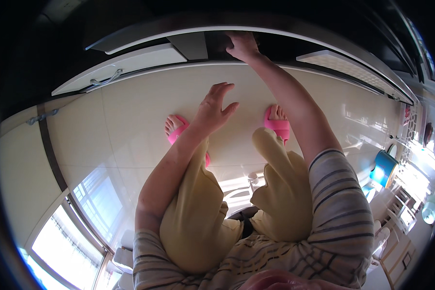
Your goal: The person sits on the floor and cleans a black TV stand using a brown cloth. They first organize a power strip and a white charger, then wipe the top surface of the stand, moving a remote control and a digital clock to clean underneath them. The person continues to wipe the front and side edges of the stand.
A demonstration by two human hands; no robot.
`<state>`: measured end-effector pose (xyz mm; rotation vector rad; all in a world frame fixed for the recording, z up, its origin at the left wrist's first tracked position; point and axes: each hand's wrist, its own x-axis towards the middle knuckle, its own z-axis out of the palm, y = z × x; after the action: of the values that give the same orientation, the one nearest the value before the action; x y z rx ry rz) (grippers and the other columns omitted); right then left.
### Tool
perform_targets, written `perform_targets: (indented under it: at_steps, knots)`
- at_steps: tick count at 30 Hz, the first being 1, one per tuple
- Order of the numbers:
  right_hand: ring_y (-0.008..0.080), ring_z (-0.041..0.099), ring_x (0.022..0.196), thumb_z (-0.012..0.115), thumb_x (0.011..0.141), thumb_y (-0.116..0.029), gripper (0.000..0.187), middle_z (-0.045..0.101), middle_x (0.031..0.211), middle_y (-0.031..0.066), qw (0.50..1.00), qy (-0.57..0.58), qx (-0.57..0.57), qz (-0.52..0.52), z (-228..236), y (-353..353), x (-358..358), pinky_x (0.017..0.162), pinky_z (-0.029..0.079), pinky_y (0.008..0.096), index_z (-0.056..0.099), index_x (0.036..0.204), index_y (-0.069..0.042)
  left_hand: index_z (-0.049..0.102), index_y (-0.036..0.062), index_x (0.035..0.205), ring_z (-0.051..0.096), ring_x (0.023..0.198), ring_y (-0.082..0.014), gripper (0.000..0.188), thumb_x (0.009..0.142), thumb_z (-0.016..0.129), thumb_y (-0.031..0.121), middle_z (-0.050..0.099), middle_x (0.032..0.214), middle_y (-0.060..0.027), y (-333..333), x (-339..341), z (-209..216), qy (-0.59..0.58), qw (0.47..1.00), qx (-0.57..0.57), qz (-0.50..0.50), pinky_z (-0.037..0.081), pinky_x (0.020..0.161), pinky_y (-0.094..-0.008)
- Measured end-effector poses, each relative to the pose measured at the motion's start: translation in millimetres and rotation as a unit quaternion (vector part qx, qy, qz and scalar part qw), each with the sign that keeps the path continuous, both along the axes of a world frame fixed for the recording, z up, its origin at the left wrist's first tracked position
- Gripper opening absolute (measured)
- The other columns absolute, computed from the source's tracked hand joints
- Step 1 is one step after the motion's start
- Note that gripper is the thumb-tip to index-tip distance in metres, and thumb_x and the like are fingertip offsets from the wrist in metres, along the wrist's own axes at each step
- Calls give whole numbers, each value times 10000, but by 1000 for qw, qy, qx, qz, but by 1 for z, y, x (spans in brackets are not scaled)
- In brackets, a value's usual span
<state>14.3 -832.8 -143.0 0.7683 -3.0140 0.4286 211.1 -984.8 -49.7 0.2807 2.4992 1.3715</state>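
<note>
My left hand (213, 107) hovers over the floor between my knees and a low cabinet. Its thumb stands apart from loosely bent fingers, and the palm holds nothing. Farther forward, my right hand (244, 45) reaches into the dark cabinet opening (280, 47) under the counter edge. The thumb shows there, but the fingers fade into shadow and any thing they touch is hidden. Left of the opening is a white cabinet door (140, 63) with a curved metal handle (107, 76). A pale textured panel (340, 65) slants out on the right.
The light counter edge (295, 34) runs just above my right hand. Glossy tiles (130, 116) cover the floor, where my feet rest in pink slippers (277, 126). Bright glass (65, 246) lies at lower left. A blue object (384, 168) and white furniture stand at right.
</note>
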Motion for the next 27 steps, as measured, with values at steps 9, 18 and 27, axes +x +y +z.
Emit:
perform_targets:
  at_steps: [9,18,27]
  knots:
    - [121,546,470,571,864,-71,101,533,550,30,826,-159,-532,-95,58,-42,0,431,458,255,571,933,3,491,113,1309,576,1102,-252,486,872,676,218,472,1334,-101,1,-2,2,-12,1000,8,16,519,866,-377]
    - [328,531,1143,715,749,-187,488,563,1207,140,973,-141,-179,-25,11,-14,35,931,473,405,571,1210,-119,540,89,1260,578,1091,-254,453,869,679,272,480,1326,-116,6,5,-6,-8,1000,-17,-9,509,839,-337]
    - [301,453,1160,737,709,-190,571,448,1287,83,969,38,68,-233,14,60,42,894,465,457,563,1252,-228,530,70,1271,570,1121,-261,466,876,675,269,498,1311,-144,-4,3,-8,-26,999,-16,-14,492,896,-340]
